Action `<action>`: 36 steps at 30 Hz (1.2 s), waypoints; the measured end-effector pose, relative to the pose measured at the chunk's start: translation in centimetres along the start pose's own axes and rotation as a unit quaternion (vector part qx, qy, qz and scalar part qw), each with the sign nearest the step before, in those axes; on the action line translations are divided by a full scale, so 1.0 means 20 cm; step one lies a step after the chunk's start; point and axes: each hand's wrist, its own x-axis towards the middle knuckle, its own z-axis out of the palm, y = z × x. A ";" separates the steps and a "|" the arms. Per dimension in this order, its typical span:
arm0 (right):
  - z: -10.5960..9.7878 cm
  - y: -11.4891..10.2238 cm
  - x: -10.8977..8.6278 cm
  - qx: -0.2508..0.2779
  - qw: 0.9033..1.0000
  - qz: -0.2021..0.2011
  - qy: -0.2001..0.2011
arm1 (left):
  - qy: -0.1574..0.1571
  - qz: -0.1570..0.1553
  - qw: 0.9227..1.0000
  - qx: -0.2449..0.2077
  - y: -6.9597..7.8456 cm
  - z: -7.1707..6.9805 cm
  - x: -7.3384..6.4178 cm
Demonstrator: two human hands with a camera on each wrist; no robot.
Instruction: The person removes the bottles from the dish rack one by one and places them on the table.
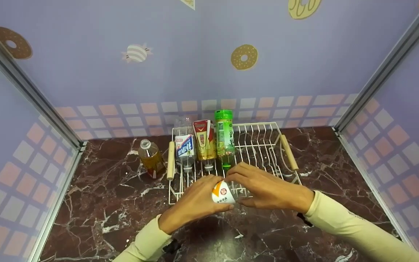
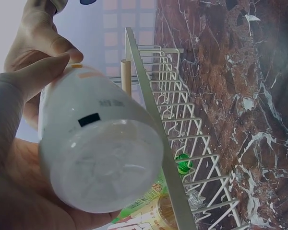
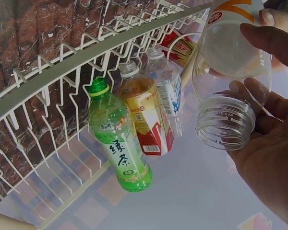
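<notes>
A clear plastic bottle (image 1: 223,193) with a white and orange label is held between both hands over the front of the wire rack (image 1: 256,145). My left hand (image 1: 200,198) grips the label section, and the bottle's base (image 2: 110,167) faces the left wrist camera. On the other side, my right hand (image 1: 267,187) holds the bottle with thumb and fingers around its shoulder. The right wrist view shows an uncapped, threaded mouth (image 3: 225,122) by the right palm. The bottle looks empty.
Three bottles lean neck-down in the rack: green tea (image 1: 225,134), a yellow-and-red one (image 1: 205,140) and a clear blue-and-white-labelled one (image 1: 185,145). Another uncapped bottle (image 1: 152,158) stands left of the rack. Wooden handles (image 1: 171,160) flank the rack on the marble-patterned counter (image 1: 104,203).
</notes>
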 end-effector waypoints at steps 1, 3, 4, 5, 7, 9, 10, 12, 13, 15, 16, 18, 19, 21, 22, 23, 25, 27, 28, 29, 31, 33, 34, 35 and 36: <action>0.00 0.00 0.00 -0.002 1.000 0.000 -0.001 | 0.000 -0.001 1.000 0.001 0.00 0.00 0.00; 0.00 0.00 0.00 -0.004 1.000 -0.002 -0.003 | 0.000 -0.002 1.000 0.005 0.01 0.00 0.01; 0.00 0.00 0.01 -0.005 1.000 -0.002 -0.003 | 0.000 -0.005 1.000 0.006 0.01 0.00 0.01; 0.00 0.00 0.01 -0.005 1.000 -0.003 -0.003 | 0.000 -0.007 1.000 0.007 0.01 0.00 0.01; 0.00 0.00 0.01 -0.006 1.000 -0.004 -0.002 | -0.002 -0.009 1.000 0.009 0.02 0.00 0.02; 0.00 0.00 0.01 -0.008 1.000 -0.005 -0.001 | -0.004 -0.011 1.000 0.010 0.02 0.00 0.02; 0.00 0.00 0.01 -0.009 1.000 -0.006 -0.001 | -0.005 -0.012 1.000 0.010 0.02 0.00 0.02; 0.01 0.00 0.00 -0.010 1.000 -0.009 0.001 | -0.007 -0.008 1.000 0.012 0.02 -0.01 0.02; 0.01 0.01 0.00 -0.009 1.000 -0.012 0.002 | -0.008 -0.005 1.000 0.014 0.02 -0.01 0.02; 0.01 0.01 0.00 -0.009 1.000 -0.019 0.007 | -0.007 0.001 1.000 0.018 0.01 -0.01 0.02; 0.01 0.02 0.00 -0.010 1.000 -0.022 0.009 | -0.007 0.004 1.000 0.020 0.01 -0.02 0.02; 0.00 0.02 0.00 -0.007 1.000 -0.023 0.015 | -0.006 0.008 1.000 0.019 0.01 -0.03 0.02; -0.01 0.02 0.00 -0.007 1.000 -0.021 0.018 | -0.005 0.011 1.000 0.019 0.00 -0.04 0.01; -0.02 0.03 -0.01 -0.002 1.000 -0.011 0.021 | -0.003 0.013 1.000 0.014 0.00 -0.05 0.00; -0.03 0.03 -0.01 0.002 1.000 -0.004 0.021 | -0.002 0.014 1.000 0.009 -0.01 -0.05 0.00; -0.04 0.03 -0.02 0.006 1.000 0.003 0.021 | 0.000 0.014 1.000 0.005 -0.01 -0.06 -0.01; -0.05 0.03 -0.02 0.017 1.000 0.019 0.018 | 0.004 0.014 1.000 0.002 -0.02 -0.06 -0.03; -0.06 0.03 -0.03 0.027 0.999 0.032 0.014 | 0.009 0.013 1.000 -0.003 -0.03 -0.07 -0.04; -0.06 0.03 -0.04 0.031 0.999 0.038 0.012 | 0.013 0.014 1.000 -0.002 -0.04 -0.07 -0.04; -0.06 0.03 -0.04 0.034 0.998 0.044 0.011 | 0.016 0.014 1.000 -0.002 -0.04 -0.07 -0.05; -0.06 0.03 -0.05 0.041 0.998 0.055 0.009 | 0.022 0.014 1.000 -0.003 -0.05 -0.08 -0.06; -0.06 0.03 -0.06 0.049 0.997 0.065 0.008 | 0.026 0.016 1.000 -0.008 -0.06 -0.08 -0.07; -0.06 0.03 -0.06 0.052 0.996 0.069 0.010 | 0.028 0.017 0.999 -0.010 -0.06 -0.08 -0.07; -0.06 0.03 -0.06 0.058 0.996 0.070 0.012 | 0.030 0.016 0.999 -0.013 -0.07 -0.09 -0.07; -0.06 0.03 -0.06 0.062 0.995 0.070 0.015 | 0.032 0.015 0.999 -0.016 -0.07 -0.09 -0.08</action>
